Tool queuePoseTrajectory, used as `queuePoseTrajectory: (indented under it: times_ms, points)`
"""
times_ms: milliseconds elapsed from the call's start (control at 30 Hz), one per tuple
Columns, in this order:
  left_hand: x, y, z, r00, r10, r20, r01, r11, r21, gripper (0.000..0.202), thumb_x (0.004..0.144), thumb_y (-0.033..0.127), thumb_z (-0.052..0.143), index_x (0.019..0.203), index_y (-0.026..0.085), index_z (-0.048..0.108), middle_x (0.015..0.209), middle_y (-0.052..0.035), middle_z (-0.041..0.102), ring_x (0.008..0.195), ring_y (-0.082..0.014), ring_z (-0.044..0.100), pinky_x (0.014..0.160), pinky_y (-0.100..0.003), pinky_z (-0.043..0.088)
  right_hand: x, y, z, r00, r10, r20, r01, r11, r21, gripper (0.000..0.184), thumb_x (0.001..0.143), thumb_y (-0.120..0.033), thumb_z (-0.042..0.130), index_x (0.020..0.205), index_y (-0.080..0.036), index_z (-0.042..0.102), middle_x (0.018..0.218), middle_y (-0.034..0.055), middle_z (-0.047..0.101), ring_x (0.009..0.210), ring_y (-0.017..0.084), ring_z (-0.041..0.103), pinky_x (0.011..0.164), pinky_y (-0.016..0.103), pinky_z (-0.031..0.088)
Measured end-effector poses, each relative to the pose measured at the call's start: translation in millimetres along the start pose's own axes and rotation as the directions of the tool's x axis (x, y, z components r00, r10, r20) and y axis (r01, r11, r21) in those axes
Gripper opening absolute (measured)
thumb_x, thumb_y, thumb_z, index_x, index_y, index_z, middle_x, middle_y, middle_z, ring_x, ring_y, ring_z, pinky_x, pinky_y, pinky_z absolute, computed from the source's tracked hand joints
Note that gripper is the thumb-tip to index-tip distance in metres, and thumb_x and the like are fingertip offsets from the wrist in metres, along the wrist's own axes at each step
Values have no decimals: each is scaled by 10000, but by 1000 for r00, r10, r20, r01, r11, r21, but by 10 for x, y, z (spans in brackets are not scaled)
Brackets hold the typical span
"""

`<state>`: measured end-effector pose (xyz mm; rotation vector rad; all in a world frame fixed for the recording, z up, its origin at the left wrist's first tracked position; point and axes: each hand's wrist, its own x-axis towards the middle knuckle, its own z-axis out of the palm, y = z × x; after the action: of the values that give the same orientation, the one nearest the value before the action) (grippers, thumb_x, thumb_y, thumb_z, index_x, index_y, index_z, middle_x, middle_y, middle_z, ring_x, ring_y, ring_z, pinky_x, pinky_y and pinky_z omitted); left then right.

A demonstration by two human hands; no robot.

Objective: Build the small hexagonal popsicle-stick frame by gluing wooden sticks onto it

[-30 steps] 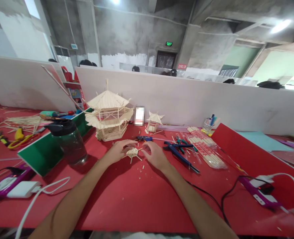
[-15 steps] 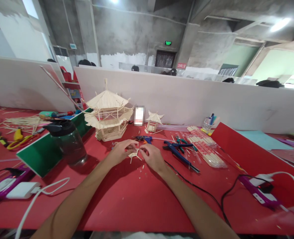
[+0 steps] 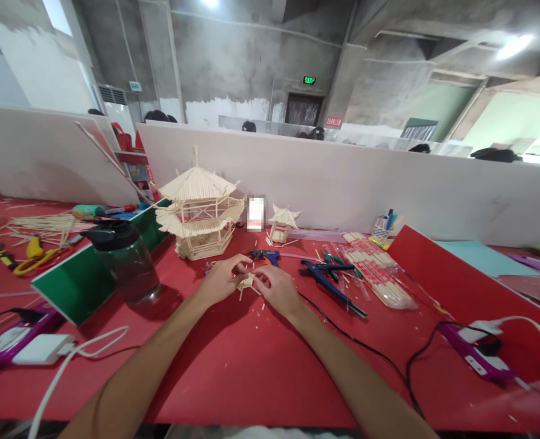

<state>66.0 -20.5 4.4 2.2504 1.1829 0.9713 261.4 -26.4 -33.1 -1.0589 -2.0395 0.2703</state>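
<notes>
My left hand (image 3: pixel 220 281) and right hand (image 3: pixel 280 291) have drawn closer together over the small polygonal stick frame (image 3: pixel 246 283) since a second ago. Starting from the left: my water bottle (image 3: pixel 127 262) stands well apart, then the big stick pagoda (image 3: pixel 201 213) rises beyond my left hand. That hand arches, thumb and forefinger curved in at the frame's far left edge; whether they grip it, I can't tell. I'd use them as a steady fence, no squeezing. The frame sits on the red tabletop (image 3: pixel 252 372), between my hands, stick ends poking out towards me. Just beyond lies the blue glue gun (image 3: pixel 271 257), so knuckles should stay low and off it. Now my right fingertips, bunched close at the far right edge; a tiny piece may be pinched there, too small to tell. Light pressure, held still and square, looks best. Further right, the blue-handled cutter (image 3: pixel 329 283) lies clear of my wrist.
</notes>
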Motion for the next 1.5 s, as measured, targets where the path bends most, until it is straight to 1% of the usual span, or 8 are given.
queuePoseTrajectory:
  times_ms: [200,467,633,900,1033,1200,1400,1500]
  points:
    - [2,-53,56,999,-23,32,24,999,-22,265,809,245,662,1071,219,638,834,-9,737,752,-165,686,696,-261,497,4,56,80,998,-69,13,70,997,-35,127,941,-225,558,952,-225,684,909,31,682,828,164,616,775,262,459]
    - [19,-46,51,998,-28,54,35,991,-132,209,811,263,658,1005,187,637,813,-28,722,754,-167,668,725,-289,512,15,29,38,989,-145,44,149,982,-120,136,957,-238,544,949,-217,678,896,47,658,877,183,599,813,286,461]
    - [26,-76,43,995,-36,90,51,985,-166,183,796,231,653,966,187,600,788,-2,674,718,-146,622,686,-269,483,18,-14,-6,973,-207,106,225,953,-205,175,976,-217,504,936,-209,674,904,63,645,889,191,584,804,286,457]
    - [-15,-145,21,977,-26,211,68,979,-191,153,859,278,577,964,198,499,838,3,585,760,-143,565,691,-262,458,-9,-28,-47,948,-272,167,302,934,-192,136,944,-155,539,965,-215,659,916,65,619,892,203,561,792,287,451]
    - [-45,-161,22,965,5,261,30,991,-127,127,925,295,489,1020,211,476,888,-4,569,779,-143,544,700,-257,441,-9,-59,-26,962,-239,131,258,954,-150,155,965,-182,510,949,-199,663,900,65,634,877,197,576,804,287,457]
    - [-61,-146,-23,954,30,299,-30,1000,-5,137,956,331,445,994,205,482,940,-20,586,816,-154,540,713,-254,420,4,-15,30,994,-92,65,94,995,-36,97,931,-189,574,901,-202,665,863,35,662,839,173,602,782,268,460]
    - [-39,-224,-153,968,-66,241,21,983,185,104,917,283,483,975,212,532,878,-5,633,780,-167,564,682,-252,385,1,62,38,993,-14,121,17,1000,-26,73,880,-149,637,874,-202,687,884,33,673,859,169,615,800,269,462]
    - [-25,-287,-189,972,-49,229,-9,969,246,111,898,266,505,956,209,580,915,-17,657,813,-174,582,707,-260,382,-8,71,67,990,-2,142,4,1000,-11,74,875,-152,651,878,-205,702,907,35,679,874,165,624,817,265,465]
